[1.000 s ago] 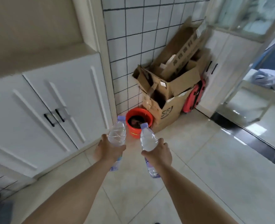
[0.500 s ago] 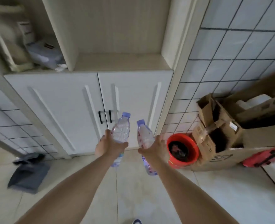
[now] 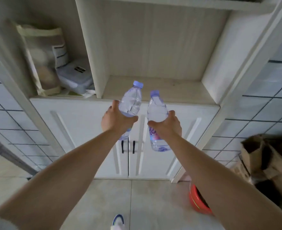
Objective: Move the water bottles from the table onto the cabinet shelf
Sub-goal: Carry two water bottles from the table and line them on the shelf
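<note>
L hand & R hand each grip a bottle; lift bases over shelf edge, set upright w/ gap.

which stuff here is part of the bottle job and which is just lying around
Job: left bottle in left hand; right bottle in right hand; cabinet shelf.

Lying about: cloth bag, plastic box, red bucket, cardboard boxes.

I'm looking at a home utility corner: a white built-in cabinet with open shelves, tiled walls, tiled floor, torn cardboard boxes and a red bucket.
</note>
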